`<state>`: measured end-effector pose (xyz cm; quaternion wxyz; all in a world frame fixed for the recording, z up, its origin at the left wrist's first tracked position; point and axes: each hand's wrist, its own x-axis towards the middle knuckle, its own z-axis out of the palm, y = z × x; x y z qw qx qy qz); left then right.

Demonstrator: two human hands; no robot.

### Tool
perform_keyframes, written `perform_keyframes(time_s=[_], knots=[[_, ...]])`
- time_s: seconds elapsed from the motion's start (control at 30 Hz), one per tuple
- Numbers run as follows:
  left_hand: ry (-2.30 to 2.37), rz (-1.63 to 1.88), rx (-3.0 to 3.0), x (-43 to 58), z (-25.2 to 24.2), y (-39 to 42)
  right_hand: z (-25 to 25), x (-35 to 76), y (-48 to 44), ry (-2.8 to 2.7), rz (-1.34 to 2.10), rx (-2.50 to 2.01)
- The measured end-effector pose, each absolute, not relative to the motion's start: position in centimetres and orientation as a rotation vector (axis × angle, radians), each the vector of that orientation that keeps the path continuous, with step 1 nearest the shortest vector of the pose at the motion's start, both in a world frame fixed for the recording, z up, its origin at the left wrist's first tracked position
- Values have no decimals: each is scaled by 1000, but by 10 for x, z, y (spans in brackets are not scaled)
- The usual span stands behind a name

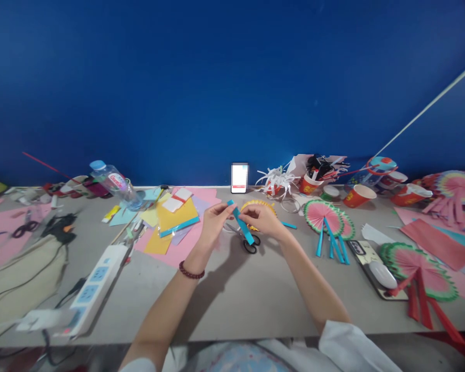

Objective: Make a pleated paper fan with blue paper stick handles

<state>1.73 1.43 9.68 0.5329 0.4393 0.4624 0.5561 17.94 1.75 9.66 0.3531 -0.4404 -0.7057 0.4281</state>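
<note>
Between my two hands, above the middle of the table, is a folded strip of blue paper [245,228], tilted down to the right. My left hand [216,217] pinches its upper end. The fingers of my right hand [261,217] are closed on its right edge. Black-handled scissors [250,248] lie on the table just below the strip, partly covered by it. Behind my right hand a yellow pleated paper piece [272,206] shows in part. A smaller blue strip [289,226] lies to the right of that hand.
Pink, yellow and blue paper sheets [166,248] lie at the left, near a power strip [101,281] and a tilted plastic bottle [116,183]. A phone [239,178] leans on the blue wall. Pleated paper fans [323,218], red paper cups [359,195] and a white mouse [383,275] are at the right.
</note>
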Motion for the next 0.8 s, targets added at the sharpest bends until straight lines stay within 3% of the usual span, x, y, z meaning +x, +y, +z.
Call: perform_keyframes(time_s=[0.33, 0.8], knots=[[996, 1371, 1052, 19, 91, 12, 98, 175, 13, -1773, 1303, -1061], [1065, 1358, 1201, 13, 93, 15, 102, 164, 8, -1735, 1263, -1045]])
